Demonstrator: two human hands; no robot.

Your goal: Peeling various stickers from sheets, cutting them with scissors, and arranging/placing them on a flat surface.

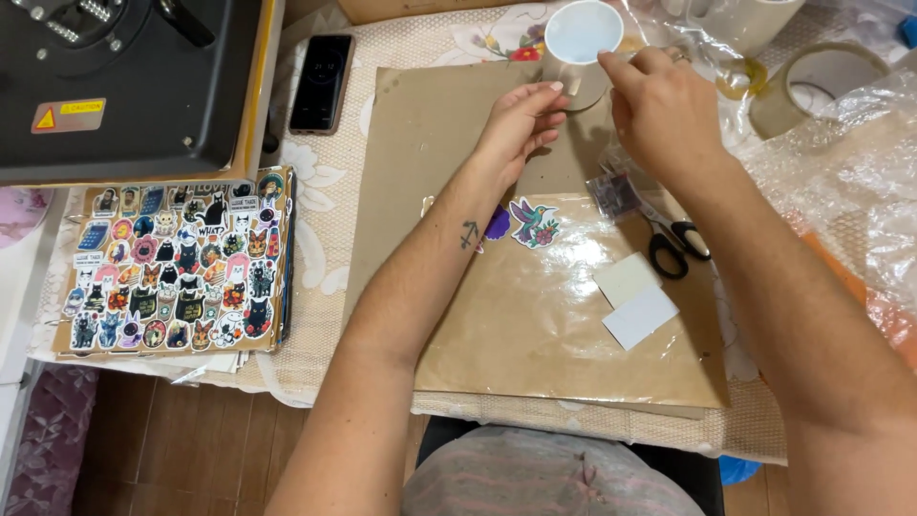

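Note:
A white mug stands on the brown cardboard sheet at the far side of the table. My left hand rests its fingertips against the mug's lower left side. My right hand reaches the mug's right rim with pinched fingers; what it pinches is too small to tell. Below my hands lie a hummingbird sticker, a purple sticker partly hidden by my forearm, black-handled scissors and two pale paper squares on a glossy clear sheet.
A black heat press fills the top left, with a dark phone beside it. A notebook covered in cat stickers lies at left. A tape roll, another mug and bubble wrap crowd the right.

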